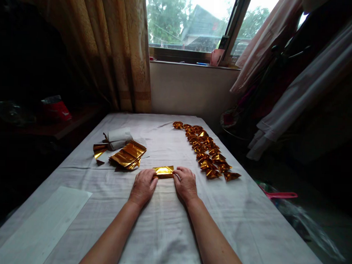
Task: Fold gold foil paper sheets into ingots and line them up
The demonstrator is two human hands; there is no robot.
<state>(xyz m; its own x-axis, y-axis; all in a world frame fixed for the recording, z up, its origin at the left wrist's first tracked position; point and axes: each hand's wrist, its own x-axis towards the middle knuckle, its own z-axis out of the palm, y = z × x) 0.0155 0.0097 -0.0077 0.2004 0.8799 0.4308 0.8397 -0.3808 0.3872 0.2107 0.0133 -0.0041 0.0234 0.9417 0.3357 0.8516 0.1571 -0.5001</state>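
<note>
A folded piece of gold foil paper lies at the middle of the table between my hands. My left hand pinches its left end, with thumb and fingers closed on the edge. At the right end my right hand grips it the same way. To the left rests a stack of flat gold foil sheets, with a curled gold scrap beside it. On the right, several folded gold foil pieces with pointed ends stand in rows reaching toward the far edge.
A white wrapped bundle sits behind the foil stack. A pale sheet lies at the table's left front. The table wears a white cloth. Beyond it are a curtain, a window, and a pink cup on the sill.
</note>
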